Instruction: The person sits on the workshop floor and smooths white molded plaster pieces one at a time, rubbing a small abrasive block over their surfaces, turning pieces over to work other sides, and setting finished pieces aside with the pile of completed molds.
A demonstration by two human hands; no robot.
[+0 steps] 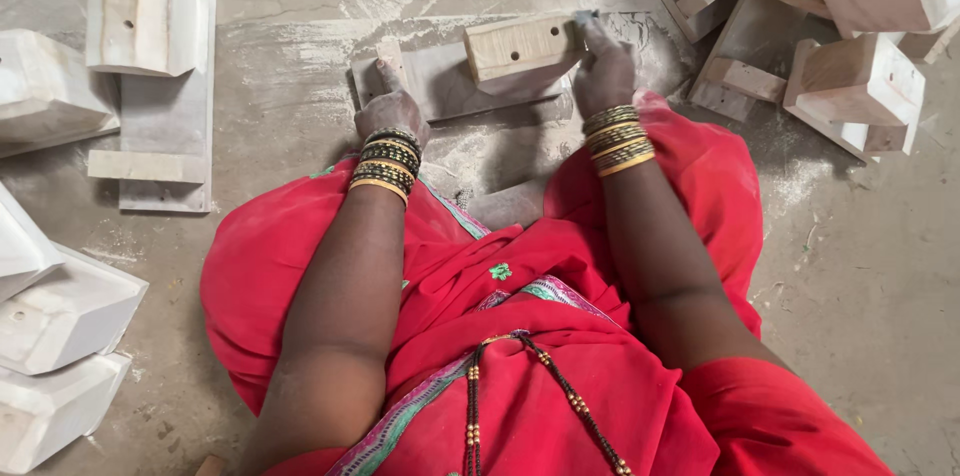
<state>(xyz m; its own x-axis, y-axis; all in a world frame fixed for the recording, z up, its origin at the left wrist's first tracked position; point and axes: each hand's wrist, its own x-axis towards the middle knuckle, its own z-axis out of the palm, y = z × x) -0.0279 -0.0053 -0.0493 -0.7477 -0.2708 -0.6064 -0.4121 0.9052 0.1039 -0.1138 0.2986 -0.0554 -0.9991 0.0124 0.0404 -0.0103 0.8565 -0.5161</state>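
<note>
A pale wooden block (520, 44) with two small holes lies on a flat grey board (440, 86) on the dusty floor in front of me. My right hand (603, 66) presses on the block's right end, with a small dark piece under the fingertips. My left hand (388, 108) rests on the board's left end, fingers down on it. Both wrists carry stacks of bangles. My red garment fills the lower middle of the view.
Whitish shaped wooden pieces are stacked at the left (60, 311) and upper left (140, 11). More blocks and boards (860, 86) are piled at the upper right. Sawdust covers the concrete floor (860, 266).
</note>
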